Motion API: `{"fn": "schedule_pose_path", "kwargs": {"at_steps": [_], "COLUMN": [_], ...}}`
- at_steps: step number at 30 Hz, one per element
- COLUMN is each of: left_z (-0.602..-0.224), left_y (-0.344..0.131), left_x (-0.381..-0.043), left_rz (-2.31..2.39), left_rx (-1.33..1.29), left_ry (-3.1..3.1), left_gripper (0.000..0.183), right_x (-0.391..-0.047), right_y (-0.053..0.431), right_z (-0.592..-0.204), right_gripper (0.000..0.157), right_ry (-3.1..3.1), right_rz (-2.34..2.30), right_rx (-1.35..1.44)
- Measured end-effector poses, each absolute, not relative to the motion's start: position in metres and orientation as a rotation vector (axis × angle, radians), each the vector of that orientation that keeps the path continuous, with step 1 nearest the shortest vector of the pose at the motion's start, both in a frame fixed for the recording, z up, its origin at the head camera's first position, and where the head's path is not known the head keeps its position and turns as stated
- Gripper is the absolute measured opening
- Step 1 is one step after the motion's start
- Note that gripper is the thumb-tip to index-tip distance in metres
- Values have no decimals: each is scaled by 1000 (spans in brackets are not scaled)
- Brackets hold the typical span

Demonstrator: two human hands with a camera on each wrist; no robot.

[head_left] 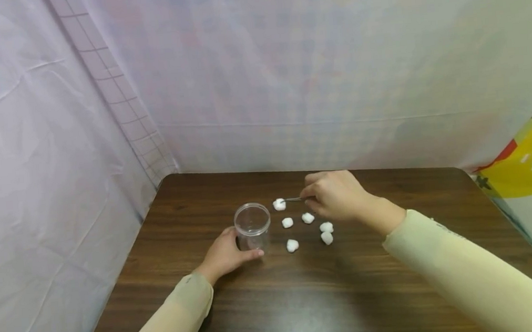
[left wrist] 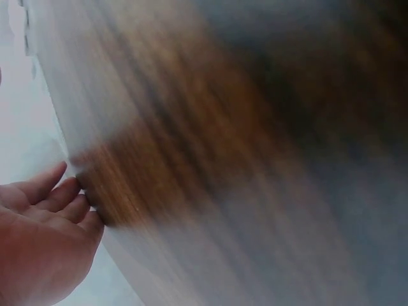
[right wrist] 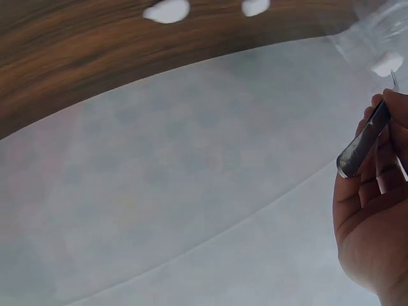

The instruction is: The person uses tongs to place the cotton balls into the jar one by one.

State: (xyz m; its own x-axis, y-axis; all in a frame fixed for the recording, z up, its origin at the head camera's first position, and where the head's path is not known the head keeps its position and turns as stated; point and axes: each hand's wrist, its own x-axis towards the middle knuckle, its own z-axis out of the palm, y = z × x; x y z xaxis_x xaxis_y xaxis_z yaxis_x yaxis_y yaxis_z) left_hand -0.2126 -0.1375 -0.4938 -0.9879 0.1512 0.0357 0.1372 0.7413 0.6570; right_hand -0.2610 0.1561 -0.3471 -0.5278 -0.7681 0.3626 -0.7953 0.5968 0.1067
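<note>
With our right hand (head_left: 337,194) we pinch the tweezers (head_left: 292,199), their long axis running leftward to a white ball (head_left: 279,204) at the tips; whether it is off the bench (head_left: 283,312) we cannot tell. Left of that ball and nearer us stands the clear jar (head_left: 253,233), gripped by our closer left hand (head_left: 228,253).

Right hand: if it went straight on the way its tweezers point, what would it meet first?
The white cotton ball at the tips of the tweezers. Beyond it, the clear jar looks next, though depth leaves that unsure.
</note>
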Motion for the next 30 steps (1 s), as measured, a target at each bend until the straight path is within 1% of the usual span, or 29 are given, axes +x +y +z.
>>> {"fn": "schedule_pose_path", "kwargs": {"at_steps": [8, 12, 19, 30], "left_z": [-490, -489, -488, -490], "left_y": [-137, -137, -137, -138], "left_x": [-212, -211, -209, -211], "left_rz": [1115, 1116, 1118, 1102], "left_rx": [234, 237, 230, 233], "left_ry": [2896, 2897, 2892, 2902], "left_gripper": [83, 81, 82, 84], "right_x": [-267, -268, -270, -269], "right_y": [119, 108, 100, 97], "right_z": [-350, -357, -365, -366], "right_gripper": [13, 16, 19, 17], "right_ry": [-2466, -2484, -2477, -2488], "right_rz": [83, 68, 33, -15], "right_rx": [1308, 1329, 1354, 1384]}}
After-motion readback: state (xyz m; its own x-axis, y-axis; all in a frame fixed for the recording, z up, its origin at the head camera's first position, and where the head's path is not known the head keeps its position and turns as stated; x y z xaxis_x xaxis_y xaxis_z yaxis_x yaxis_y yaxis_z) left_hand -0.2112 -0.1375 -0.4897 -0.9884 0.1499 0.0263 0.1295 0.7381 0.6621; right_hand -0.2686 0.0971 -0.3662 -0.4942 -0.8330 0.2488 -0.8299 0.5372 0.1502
